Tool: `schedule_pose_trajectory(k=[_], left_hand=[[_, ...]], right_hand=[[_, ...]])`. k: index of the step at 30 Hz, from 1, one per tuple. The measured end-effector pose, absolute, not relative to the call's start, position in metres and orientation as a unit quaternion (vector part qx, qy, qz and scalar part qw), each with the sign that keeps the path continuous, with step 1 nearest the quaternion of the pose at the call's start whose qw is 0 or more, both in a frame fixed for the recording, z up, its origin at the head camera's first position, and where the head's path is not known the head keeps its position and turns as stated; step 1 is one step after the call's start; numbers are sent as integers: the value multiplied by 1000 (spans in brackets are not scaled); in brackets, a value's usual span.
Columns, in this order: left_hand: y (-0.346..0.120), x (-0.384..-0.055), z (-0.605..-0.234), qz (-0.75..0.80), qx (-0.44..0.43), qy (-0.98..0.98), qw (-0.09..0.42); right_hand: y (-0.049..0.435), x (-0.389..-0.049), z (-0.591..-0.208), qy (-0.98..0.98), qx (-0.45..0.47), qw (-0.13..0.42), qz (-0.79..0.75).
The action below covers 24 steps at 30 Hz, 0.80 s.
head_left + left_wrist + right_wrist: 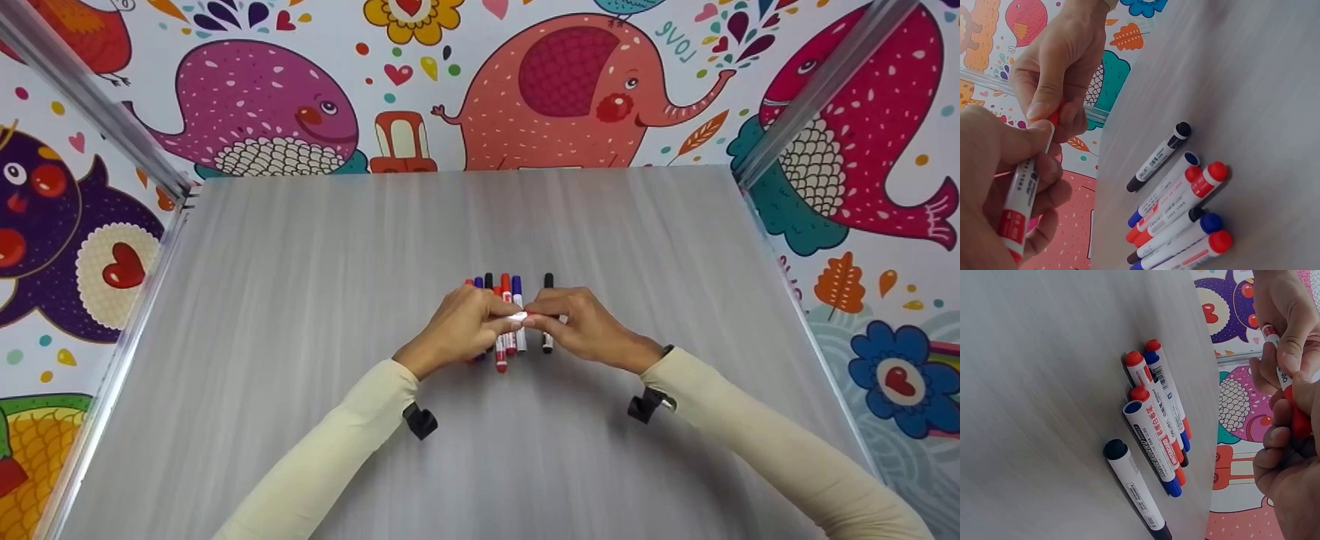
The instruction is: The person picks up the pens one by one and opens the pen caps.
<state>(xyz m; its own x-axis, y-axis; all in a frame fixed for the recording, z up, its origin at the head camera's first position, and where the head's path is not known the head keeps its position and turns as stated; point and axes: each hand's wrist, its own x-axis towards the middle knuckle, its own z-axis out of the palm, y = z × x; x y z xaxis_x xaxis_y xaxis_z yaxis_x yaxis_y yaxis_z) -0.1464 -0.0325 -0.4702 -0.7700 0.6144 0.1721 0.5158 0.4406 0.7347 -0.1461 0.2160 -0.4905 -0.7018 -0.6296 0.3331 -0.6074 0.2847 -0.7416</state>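
Note:
A white whiteboard marker (1021, 197) with red ends is held between the two hands above the table. My left hand (459, 324) grips its white barrel, thumb along the side. At its other end, the thumb and fingers of my right hand (589, 326) pinch the red cap (1299, 421). Cap and barrel meet between the fingertips; whether the cap is fully seated I cannot tell. Beneath the hands, several markers lie side by side, among them a red marker (501, 360) and a blue marker (1151, 447). A black marker (1159, 157) lies slightly apart, beside my right hand.
The grey wood-grain table (300, 247) carries the markers near its middle. Metal posts (97, 105) frame its sides, and a wall with cartoon animals (562, 90) stands at the back. Black wrist mounts (420, 421) hang below both sleeves.

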Motion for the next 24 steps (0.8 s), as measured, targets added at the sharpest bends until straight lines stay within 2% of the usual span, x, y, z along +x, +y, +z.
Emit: schedule_pose_trajectory(k=[12, 24], left_hand=[[-32, -145, -468, 420, 322, 846, 70], [-33, -146, -469, 455, 297, 831, 117]], right_hand=[[217, -145, -491, 802, -404, -4, -440], [217, -144, -488, 800, -419, -8, -430]])
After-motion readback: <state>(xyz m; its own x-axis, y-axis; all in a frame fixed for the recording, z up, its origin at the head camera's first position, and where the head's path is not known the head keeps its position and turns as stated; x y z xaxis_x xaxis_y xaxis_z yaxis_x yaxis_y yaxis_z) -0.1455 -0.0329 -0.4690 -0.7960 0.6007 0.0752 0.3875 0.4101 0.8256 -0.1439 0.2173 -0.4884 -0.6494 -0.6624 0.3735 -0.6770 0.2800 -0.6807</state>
